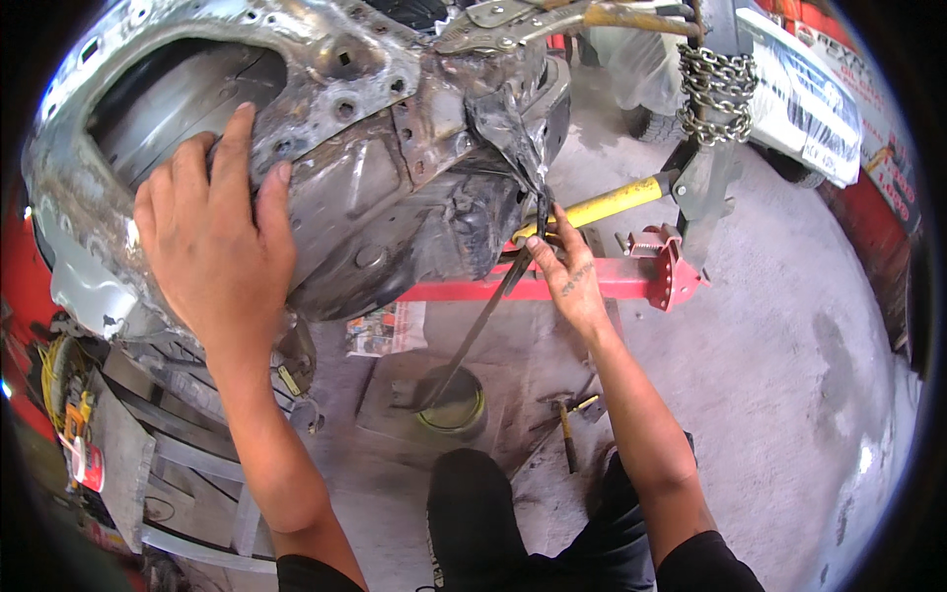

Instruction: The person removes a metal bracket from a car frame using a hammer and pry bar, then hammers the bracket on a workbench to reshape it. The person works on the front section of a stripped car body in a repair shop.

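Note:
My left hand (222, 232) lies on the bare metal car body (345, 168), its fingers stretched out and apart beside a large oval opening (182, 94). The body's metal is greyish, with rust stains and several round holes. At its lower right edge, my right hand (567, 271) pinches a thin dark metal strip (542, 212) between thumb and fingers. Just above the fingers, the strip meets a crumpled metal flange (503, 128). A long dark bar (478, 331) slants down to the left from below that hand; whether it joins the strip I cannot tell.
Locking pliers (503, 39) grip the top edge. Right of the body stand a chain-wrapped post (718, 94), a yellow cylinder (617, 204) and a red beam (592, 279). A round can (454, 400) and a hammer (568, 439) are on the floor. A metal frame (197, 464) stands lower left.

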A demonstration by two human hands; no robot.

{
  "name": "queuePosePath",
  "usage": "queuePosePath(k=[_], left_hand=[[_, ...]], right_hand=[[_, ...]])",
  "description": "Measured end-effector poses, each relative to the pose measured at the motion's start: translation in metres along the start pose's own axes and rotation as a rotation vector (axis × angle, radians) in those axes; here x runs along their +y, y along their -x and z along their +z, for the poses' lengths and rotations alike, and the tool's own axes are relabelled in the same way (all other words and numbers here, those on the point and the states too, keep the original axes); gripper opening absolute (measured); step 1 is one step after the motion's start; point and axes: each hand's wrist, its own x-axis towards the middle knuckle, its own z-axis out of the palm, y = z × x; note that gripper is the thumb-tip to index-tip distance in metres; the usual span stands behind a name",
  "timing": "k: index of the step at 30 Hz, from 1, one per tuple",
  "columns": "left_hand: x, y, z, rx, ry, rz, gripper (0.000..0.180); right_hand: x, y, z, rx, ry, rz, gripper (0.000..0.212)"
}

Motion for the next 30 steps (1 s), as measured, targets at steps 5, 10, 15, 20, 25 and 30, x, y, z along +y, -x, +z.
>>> queuePosePath(k=[5,10,15,20,25,30], left_hand=[[-0.003,0.003,0.0,0.01,0.018,-0.017,0.045],[-0.004,0.003,0.0,0.003,0.027,-0.03,0.043],[-0.005,0.005,0.002,0.004,0.029,-0.036,0.044],[-0.008,0.006,0.001,0.022,0.048,-0.035,0.044],[-0.008,0.006,0.003,0.041,0.062,-0.03,0.045],[-0.007,0.006,0.002,0.037,0.067,-0.033,0.045]], right_hand=[[-0.049,-0.013,-0.015,-0.03,-0.036,-0.019,0.083],[-0.088,-0.036,-0.017,-0.089,0.034,-0.118,0.091],[-0.094,-0.06,-0.014,-0.16,0.127,-0.177,0.096],[-0.093,-0.075,-0.018,-0.226,0.278,-0.174,0.094],[-0.113,-0.075,-0.028,-0.294,0.385,-0.21,0.103],[-0.112,-0.082,-0.032,-0.396,0.346,-0.169,0.106]])
